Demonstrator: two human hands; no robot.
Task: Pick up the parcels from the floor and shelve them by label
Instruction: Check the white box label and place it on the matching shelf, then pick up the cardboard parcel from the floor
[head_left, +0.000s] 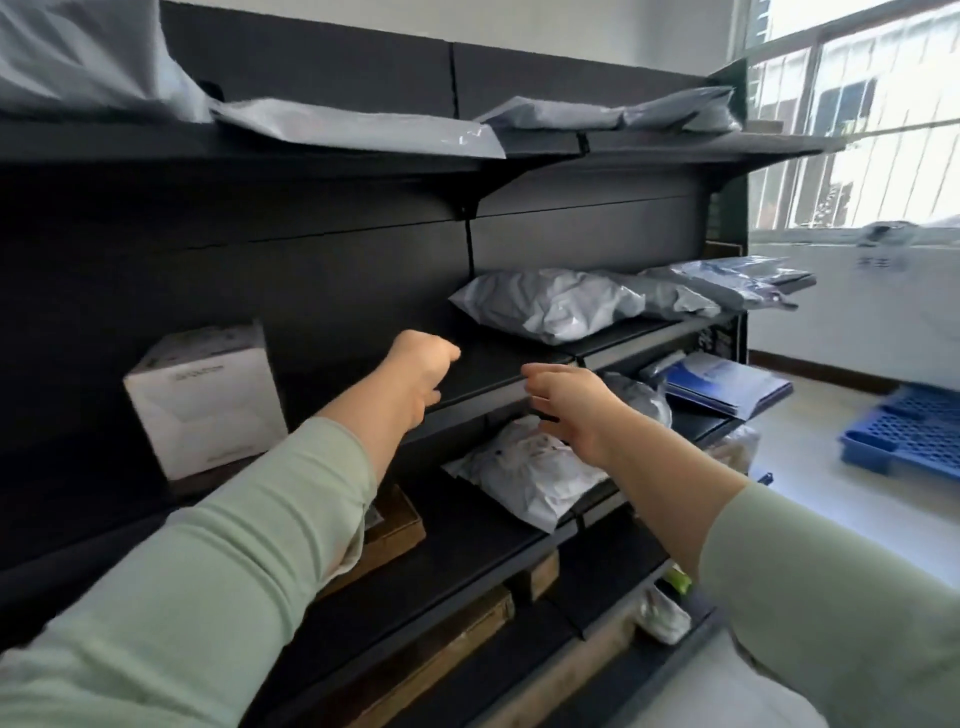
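Observation:
My left hand (418, 376) is stretched out over the front of the black middle shelf (488, 379), fingers curled into a loose fist with nothing in it. Just to its right, my right hand (566, 408) hovers at the shelf's front edge, fingers apart and empty. A crumpled grey parcel bag (550, 306) lies on that shelf, beyond and to the right of both hands. Left of my left arm stands a white box (202, 400). A white parcel bag (524, 475) lies on the shelf below, partly hidden under my right wrist.
Grey bags (358, 124) lie on the top shelf, and more parcels (727, 286) fill the middle shelf's right end. Flat blue-and-white packets (722, 382) and brown cardboard boxes (395, 525) sit lower down. A blue plastic pallet (909, 431) lies on the floor under the window.

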